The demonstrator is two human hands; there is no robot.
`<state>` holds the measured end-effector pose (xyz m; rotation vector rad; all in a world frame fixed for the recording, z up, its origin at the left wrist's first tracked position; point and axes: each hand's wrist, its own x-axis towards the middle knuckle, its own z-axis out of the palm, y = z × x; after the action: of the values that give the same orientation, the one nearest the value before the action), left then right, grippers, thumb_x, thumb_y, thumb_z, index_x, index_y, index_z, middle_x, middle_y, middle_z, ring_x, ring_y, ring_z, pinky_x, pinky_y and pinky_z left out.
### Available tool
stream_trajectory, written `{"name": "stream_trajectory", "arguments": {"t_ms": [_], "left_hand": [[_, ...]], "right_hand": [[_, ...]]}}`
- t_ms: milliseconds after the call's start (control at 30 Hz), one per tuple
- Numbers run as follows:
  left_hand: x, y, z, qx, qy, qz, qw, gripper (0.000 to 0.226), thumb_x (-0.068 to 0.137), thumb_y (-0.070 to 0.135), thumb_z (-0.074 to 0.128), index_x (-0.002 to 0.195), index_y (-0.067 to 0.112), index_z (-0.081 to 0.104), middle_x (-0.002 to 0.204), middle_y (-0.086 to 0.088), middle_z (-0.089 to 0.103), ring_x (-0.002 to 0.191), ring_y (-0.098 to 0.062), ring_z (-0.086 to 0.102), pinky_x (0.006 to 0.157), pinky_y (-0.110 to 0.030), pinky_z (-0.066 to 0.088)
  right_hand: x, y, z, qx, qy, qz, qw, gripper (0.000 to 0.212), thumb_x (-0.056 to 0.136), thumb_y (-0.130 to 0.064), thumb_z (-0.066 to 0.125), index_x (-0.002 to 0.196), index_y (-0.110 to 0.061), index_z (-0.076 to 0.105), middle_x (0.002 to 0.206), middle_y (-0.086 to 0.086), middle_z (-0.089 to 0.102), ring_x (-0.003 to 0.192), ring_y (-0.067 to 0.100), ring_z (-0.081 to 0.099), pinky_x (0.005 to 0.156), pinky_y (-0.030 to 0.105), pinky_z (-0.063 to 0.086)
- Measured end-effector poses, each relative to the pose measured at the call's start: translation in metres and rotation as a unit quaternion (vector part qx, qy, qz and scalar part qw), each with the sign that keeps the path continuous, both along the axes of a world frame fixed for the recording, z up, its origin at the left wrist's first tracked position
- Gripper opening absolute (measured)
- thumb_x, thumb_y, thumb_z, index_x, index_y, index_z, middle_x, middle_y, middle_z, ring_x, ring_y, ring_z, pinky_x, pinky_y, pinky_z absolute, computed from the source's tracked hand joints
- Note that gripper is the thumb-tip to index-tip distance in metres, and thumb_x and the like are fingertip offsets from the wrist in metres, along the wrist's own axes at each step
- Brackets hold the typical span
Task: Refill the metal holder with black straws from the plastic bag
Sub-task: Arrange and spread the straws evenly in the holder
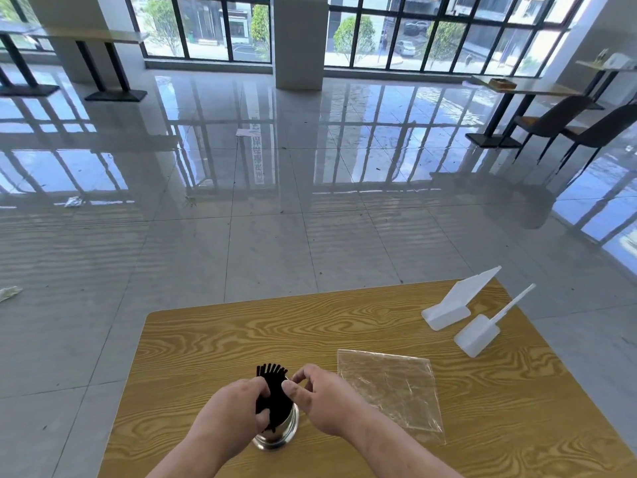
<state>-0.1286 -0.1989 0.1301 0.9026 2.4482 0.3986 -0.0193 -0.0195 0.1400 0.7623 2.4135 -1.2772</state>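
Here: left hand (234,405) clamps one straw bundle (274,396) in one holder (286,432); right hand (327,401): grip unclear; one bag (389,388).

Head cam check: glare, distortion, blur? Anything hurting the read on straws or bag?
Head view: window glare mirrors across the glossy floor; wide-angle lens bows the window frames and table edge; black straws merge into one dark mass; plastic bag shows only by its sheen; no evident motion blur.
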Motion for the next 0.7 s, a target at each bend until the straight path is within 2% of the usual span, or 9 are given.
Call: {"name": "stream_trajectory", "arguments": {"t_ms": [133, 300, 533, 700], "left_hand": [[-0.002, 0.001, 0.007, 0.005, 0.020, 0.007, 1.000, 0.003, 0.088, 0.038, 0.063, 0.089, 0.037, 0.060, 0.086, 0.018, 0.064, 0.082, -0.002, 0.060, 0.067, -0.018, 0.044], [-0.005, 0.003, 0.018, 0.003, 0.028, 0.007, 1.000, 0.011, 0.088, 0.038, 0.063, 0.078, 0.037, 0.057, 0.081, 0.016, 0.065, 0.077, -0.001, 0.060, 0.061, -0.018, 0.042], [-0.012, 0.005, 0.035, -0.004, 0.049, -0.004, 0.999, 0.008, 0.090, 0.039, 0.063, 0.085, 0.040, 0.058, 0.082, 0.017, 0.063, 0.078, -0.002, 0.059, 0.060, -0.017, 0.039], [-0.017, 0.009, 0.048, -0.008, 0.050, 0.004, 0.999, 0.011, 0.089, 0.036, 0.065, 0.081, 0.039, 0.057, 0.082, 0.013, 0.065, 0.078, -0.003, 0.060, 0.058, -0.016, 0.038]], "right_hand": [[0.001, 0.000, 0.003, 0.003, 0.010, 0.003, 1.000, 0.045, 0.102, -0.068, 0.052, 0.125, -0.031, 0.062, 0.095, -0.008, 0.067, 0.079, 0.009, 0.058, 0.075, 0.034, 0.052], [0.001, -0.003, 0.003, 0.013, 0.026, -0.005, 1.000, 0.039, 0.103, -0.064, 0.053, 0.123, -0.032, 0.063, 0.097, -0.009, 0.066, 0.082, 0.011, 0.058, 0.075, 0.034, 0.051], [0.001, -0.005, 0.001, 0.021, 0.033, -0.011, 0.999, 0.032, 0.103, -0.063, 0.054, 0.118, -0.036, 0.064, 0.089, -0.011, 0.067, 0.075, 0.006, 0.059, 0.068, 0.028, 0.050], [0.000, -0.005, -0.003, 0.022, 0.042, -0.023, 0.999, 0.029, 0.101, -0.063, 0.056, 0.110, -0.037, 0.065, 0.084, -0.011, 0.067, 0.070, 0.005, 0.057, 0.069, 0.033, 0.054]]}}
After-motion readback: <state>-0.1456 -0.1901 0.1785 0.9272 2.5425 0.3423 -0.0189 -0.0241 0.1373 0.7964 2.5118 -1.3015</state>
